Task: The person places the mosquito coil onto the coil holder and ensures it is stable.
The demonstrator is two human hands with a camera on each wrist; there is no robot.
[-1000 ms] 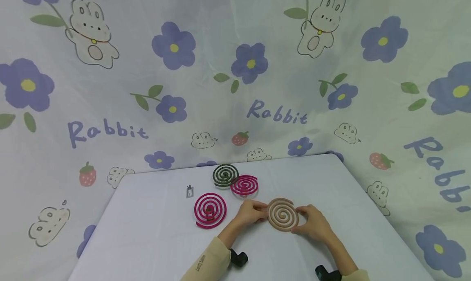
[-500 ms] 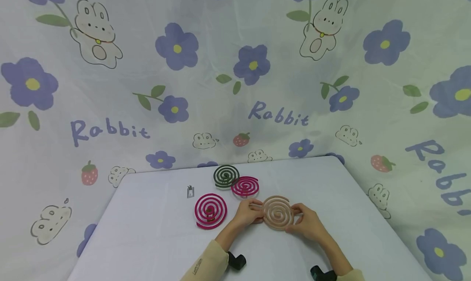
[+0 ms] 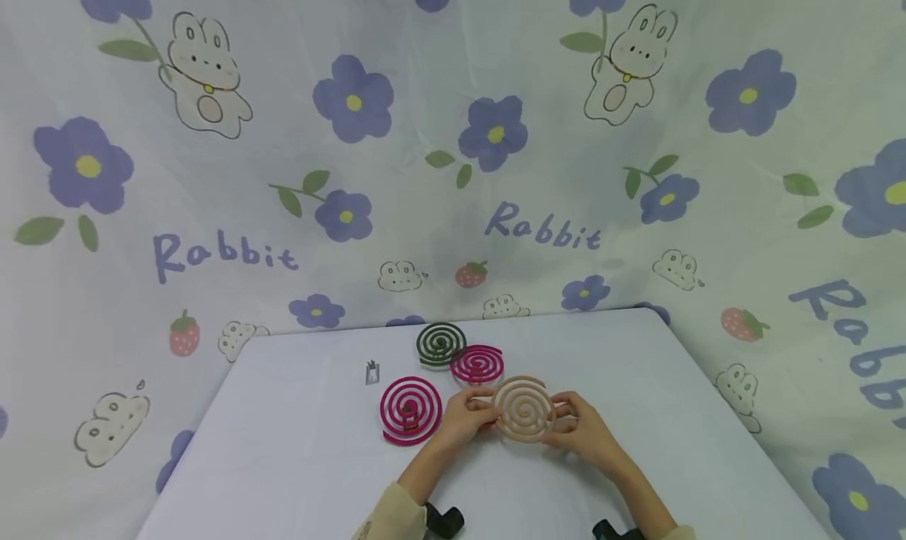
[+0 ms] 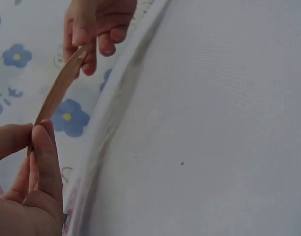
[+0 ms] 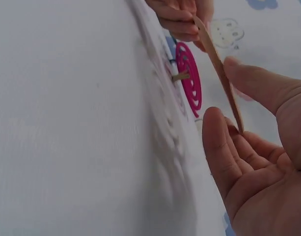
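In the head view, both hands hold up a tan mosquito coil [image 3: 525,409] over the white table, its flat face tilted toward me. My left hand [image 3: 464,419] pinches its left edge between thumb and fingers. On the opposite edge, my right hand [image 3: 583,435] grips it with the thumb and fingers. From the left wrist the coil [image 4: 57,93] appears edge-on, thin and slightly bowed. The right wrist view shows the right thumb against one face of the coil [image 5: 219,69], with fingers around its lower end.
Left of the hands lies a magenta mosquito coil [image 3: 389,411]. Behind them, a second magenta coil [image 3: 479,362] on a stand overlaps a dark green coil [image 3: 442,343]. A small metal coil stand [image 3: 372,373] lies at the back left. A rabbit-print curtain [image 3: 425,170] borders the table [image 3: 283,446].
Both hands have carried the tan coil a little to the left, and its face has turned more toward the camera. The head view has shifted slightly. The other coils stay in place.
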